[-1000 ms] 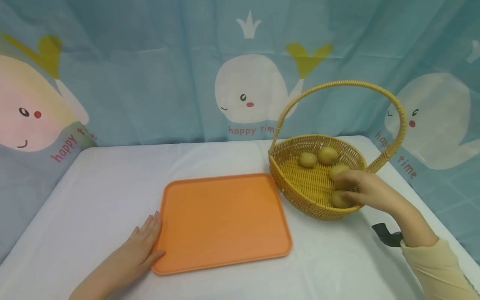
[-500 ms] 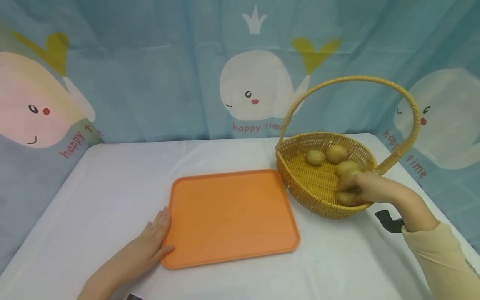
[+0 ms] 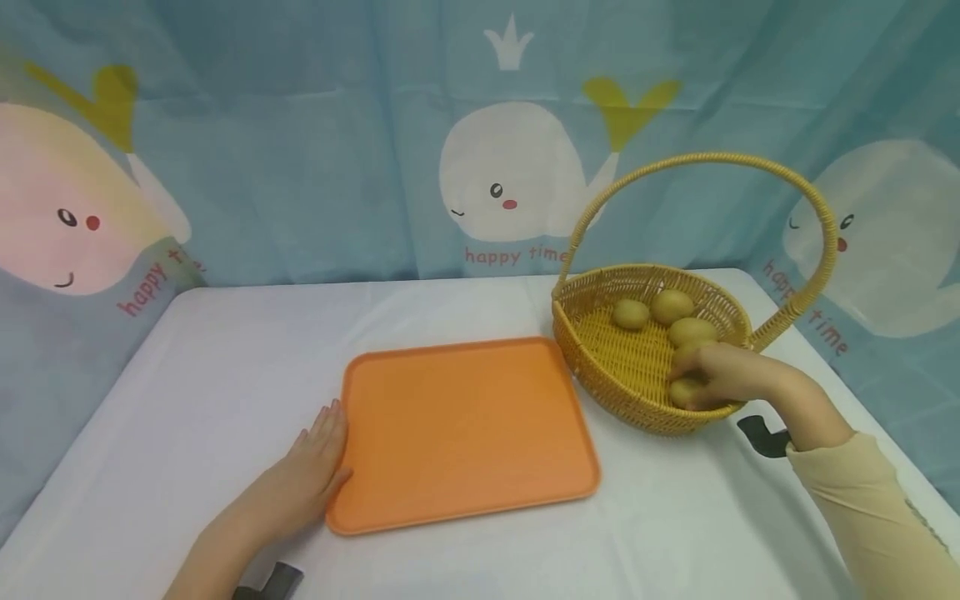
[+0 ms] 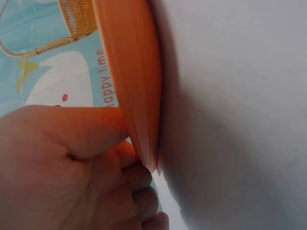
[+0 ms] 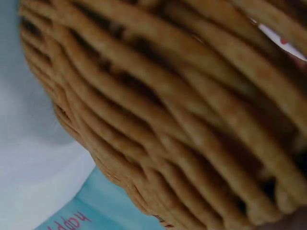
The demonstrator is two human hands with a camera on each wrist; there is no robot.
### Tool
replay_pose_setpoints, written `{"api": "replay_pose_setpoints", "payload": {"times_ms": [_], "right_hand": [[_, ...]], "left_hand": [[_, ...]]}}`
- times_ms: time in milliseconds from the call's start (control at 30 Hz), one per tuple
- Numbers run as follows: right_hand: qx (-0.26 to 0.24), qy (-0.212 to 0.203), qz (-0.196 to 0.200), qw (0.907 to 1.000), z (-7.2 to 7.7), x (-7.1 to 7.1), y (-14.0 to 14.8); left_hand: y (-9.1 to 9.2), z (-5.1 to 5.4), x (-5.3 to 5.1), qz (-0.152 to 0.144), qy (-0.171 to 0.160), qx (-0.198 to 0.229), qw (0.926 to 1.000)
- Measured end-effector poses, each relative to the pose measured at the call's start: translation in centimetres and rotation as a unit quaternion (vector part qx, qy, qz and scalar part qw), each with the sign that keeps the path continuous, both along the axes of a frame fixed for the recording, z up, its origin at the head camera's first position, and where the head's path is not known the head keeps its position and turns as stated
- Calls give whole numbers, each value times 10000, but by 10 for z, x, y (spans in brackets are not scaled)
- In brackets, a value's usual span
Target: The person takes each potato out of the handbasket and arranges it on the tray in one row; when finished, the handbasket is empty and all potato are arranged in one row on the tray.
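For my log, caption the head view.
Left hand touches orange tray; right hand grips potato-like item inside wicker basket.

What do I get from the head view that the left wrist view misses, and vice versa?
Only the head view: the right hand gripping a potato in the wicker basket, plus the other potatoes.
Only the left wrist view: the palm side of the left hand and an edge-on close-up of the orange tray.
Both: that hand, tray, basket and blue curtain.

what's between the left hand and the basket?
The orange tray; head view shows it, with the left hand at one side and the wicker basket near its opposite far corner.
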State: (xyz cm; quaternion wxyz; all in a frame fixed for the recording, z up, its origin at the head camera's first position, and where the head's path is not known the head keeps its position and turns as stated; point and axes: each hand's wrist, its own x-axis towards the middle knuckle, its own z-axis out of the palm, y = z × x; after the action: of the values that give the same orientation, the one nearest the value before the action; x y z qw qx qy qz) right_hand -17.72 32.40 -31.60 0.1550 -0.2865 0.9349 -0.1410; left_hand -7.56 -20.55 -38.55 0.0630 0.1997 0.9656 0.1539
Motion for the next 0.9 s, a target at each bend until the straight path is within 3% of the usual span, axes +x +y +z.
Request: {"api": "replay_pose_setpoints", "payload": {"times_ms": [133, 300, 467, 700, 900], "right_hand": [[-8, -42, -197, 9998, 0, 0, -2], [-273, 486, -649, 9963, 4, 8, -5], [-808, 921, -1080, 9866, 10, 21, -15], [-1670, 1337, -1050, 9712, 24, 31, -43], [-1943, 1792, -745, 9616, 35, 34, -72]], "left_hand": [[0, 1, -3, -22, 98, -33, 9999], [1, 2, -4, 29, 84, 19, 10000], [2, 1, -3, 87, 110, 42, 9999], [2, 0, -3, 82, 129, 198, 9997], [2, 0, -2, 82, 186, 209, 9996]]}}
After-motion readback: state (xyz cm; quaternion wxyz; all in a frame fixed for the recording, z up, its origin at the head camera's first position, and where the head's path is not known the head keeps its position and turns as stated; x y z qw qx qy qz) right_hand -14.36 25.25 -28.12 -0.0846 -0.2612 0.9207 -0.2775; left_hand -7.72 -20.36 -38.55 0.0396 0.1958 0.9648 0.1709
